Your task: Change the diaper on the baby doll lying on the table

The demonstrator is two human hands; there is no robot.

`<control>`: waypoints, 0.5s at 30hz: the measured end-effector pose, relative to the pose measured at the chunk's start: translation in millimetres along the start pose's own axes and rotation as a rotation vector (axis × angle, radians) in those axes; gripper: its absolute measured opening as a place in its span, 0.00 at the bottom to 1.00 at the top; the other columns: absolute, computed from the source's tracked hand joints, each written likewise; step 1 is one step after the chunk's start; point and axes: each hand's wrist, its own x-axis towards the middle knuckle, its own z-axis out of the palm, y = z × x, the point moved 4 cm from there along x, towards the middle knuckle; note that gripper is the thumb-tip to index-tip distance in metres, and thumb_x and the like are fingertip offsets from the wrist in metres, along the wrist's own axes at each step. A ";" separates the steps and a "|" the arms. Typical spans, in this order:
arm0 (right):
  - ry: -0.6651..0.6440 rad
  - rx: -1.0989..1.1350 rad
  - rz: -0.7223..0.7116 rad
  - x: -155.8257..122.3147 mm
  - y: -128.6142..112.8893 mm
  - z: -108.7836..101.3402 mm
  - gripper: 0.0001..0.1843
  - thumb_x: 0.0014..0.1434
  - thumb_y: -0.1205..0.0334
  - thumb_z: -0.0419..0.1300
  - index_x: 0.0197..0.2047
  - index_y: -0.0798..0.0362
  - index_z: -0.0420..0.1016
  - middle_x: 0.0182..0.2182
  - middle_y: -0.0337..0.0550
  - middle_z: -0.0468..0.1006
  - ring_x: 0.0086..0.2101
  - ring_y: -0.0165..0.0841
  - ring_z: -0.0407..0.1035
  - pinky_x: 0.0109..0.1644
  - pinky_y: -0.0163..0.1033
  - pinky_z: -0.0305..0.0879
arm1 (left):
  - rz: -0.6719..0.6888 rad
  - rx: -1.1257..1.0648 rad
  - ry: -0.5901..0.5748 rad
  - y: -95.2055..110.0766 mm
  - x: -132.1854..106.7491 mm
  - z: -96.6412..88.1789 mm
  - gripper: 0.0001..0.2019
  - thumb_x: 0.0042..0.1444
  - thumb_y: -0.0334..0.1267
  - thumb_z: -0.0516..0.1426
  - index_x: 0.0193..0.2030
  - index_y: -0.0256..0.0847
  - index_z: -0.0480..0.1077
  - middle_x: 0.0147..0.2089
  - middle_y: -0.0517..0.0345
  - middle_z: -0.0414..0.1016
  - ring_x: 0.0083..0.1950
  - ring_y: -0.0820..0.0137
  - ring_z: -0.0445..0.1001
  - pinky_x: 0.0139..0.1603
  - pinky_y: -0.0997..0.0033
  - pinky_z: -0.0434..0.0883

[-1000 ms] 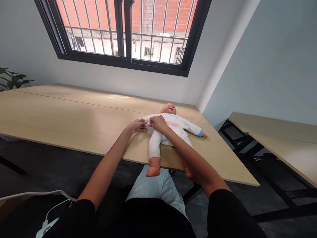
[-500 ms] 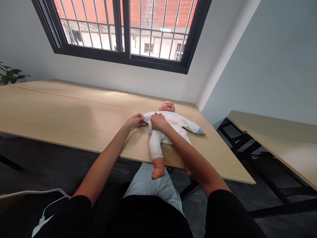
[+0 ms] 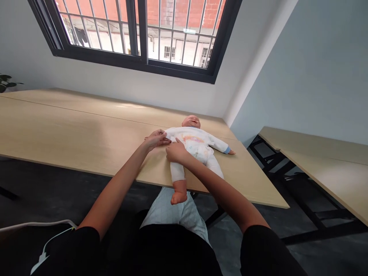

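Observation:
A baby doll [image 3: 198,147] in a white outfit with a printed chest lies on its back, head toward the window. Its bare foot [image 3: 178,193] sticks out over the table's front edge. At the doll's arm on the left side of the view, my left hand [image 3: 156,139] is closed on the white sleeve [image 3: 170,133]. Beside the doll's waist, my right hand [image 3: 175,151] has its fingers curled against the edge of the shirt. Its fingertips are partly hidden. The doll's other arm [image 3: 221,145] stretches out with a blue cuff.
The doll lies on a light wooden table [image 3: 86,130] against the wall under a barred window [image 3: 138,34]. Another table [image 3: 322,153] stands to the right across a gap. A white cable [image 3: 37,223] hangs at lower left, and a plant [image 3: 7,82] shows at far left.
My right hand has moved down from the doll's chest to its waist, so more of the print shows. My left hand stays at the sleeve. The view has shifted slightly.

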 end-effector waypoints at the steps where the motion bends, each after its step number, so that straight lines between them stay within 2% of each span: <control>1: -0.023 0.013 0.025 2.8 4.2 3.5 0.08 0.60 0.67 0.61 0.36 0.59 0.82 0.39 0.55 0.81 0.47 0.46 0.73 0.70 0.55 0.49 | 0.008 0.002 -0.011 0.4 -0.3 2.2 0.17 0.55 0.41 0.68 0.34 0.37 0.63 0.31 0.60 0.74 0.35 0.72 0.79 0.42 0.71 0.76; 4: -0.044 0.054 0.037 7.0 11.4 5.0 0.10 0.62 0.62 0.61 0.37 0.60 0.81 0.39 0.55 0.81 0.46 0.46 0.74 0.69 0.59 0.49 | 0.039 0.022 -0.040 2.1 -1.6 6.9 0.20 0.51 0.45 0.70 0.34 0.38 0.63 0.30 0.62 0.73 0.35 0.72 0.78 0.41 0.72 0.75; 9: 0.065 0.250 -0.119 -22.2 15.5 -11.1 0.13 0.66 0.58 0.58 0.48 0.54 0.78 0.52 0.48 0.78 0.56 0.41 0.69 0.74 0.62 0.33 | 0.088 0.060 -0.080 5.3 -4.9 11.9 0.24 0.49 0.51 0.70 0.36 0.38 0.64 0.32 0.60 0.74 0.36 0.72 0.77 0.41 0.72 0.75; 12: 0.207 0.270 -0.113 -44.3 39.9 -19.6 0.18 0.70 0.57 0.52 0.59 0.51 0.73 0.60 0.46 0.71 0.62 0.40 0.63 0.74 0.64 0.32 | 0.118 0.081 -0.119 7.0 -6.4 17.9 0.26 0.47 0.54 0.70 0.36 0.38 0.63 0.34 0.60 0.74 0.37 0.72 0.77 0.43 0.70 0.75; 13: 0.224 0.260 -0.083 -48.3 51.0 -19.3 0.21 0.70 0.55 0.51 0.62 0.50 0.70 0.63 0.46 0.68 0.64 0.41 0.59 0.74 0.65 0.31 | 0.130 0.089 -0.132 7.6 -6.9 20.2 0.27 0.46 0.55 0.70 0.36 0.38 0.63 0.34 0.60 0.73 0.38 0.72 0.76 0.45 0.69 0.75; 15: 0.170 0.247 0.005 -49.6 72.2 -12.1 0.25 0.71 0.50 0.51 0.67 0.47 0.65 0.68 0.44 0.60 0.69 0.44 0.50 0.73 0.66 0.30 | 0.161 0.113 -0.151 9.2 -8.2 24.8 0.28 0.45 0.58 0.70 0.36 0.39 0.63 0.35 0.61 0.72 0.39 0.71 0.76 0.46 0.66 0.76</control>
